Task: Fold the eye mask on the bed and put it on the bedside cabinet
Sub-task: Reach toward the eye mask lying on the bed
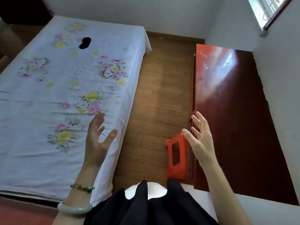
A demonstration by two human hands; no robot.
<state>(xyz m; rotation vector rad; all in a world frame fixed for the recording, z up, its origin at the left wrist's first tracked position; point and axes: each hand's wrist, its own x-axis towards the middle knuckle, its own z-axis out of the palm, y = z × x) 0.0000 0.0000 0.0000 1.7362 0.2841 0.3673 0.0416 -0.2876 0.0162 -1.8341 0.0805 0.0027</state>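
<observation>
Single view only: your head-worn wide-angle camera looks forward and steeply down from standing height. It faces along the strip of brown wood-plank floor [155, 88], with the bed in its white flower-printed sheet [65, 88] filling the left half and the glossy dark-red wooden cabinet top [230, 101] on the right. Your forearms enter from the bottom edge, closest to the lens. The far white wall [162, 12] bounds the top; straight edges bow near the frame borders.

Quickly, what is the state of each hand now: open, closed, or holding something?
Left hand: open, fingers spread, holding nothing.
Right hand: open, fingers spread, holding nothing.
</observation>
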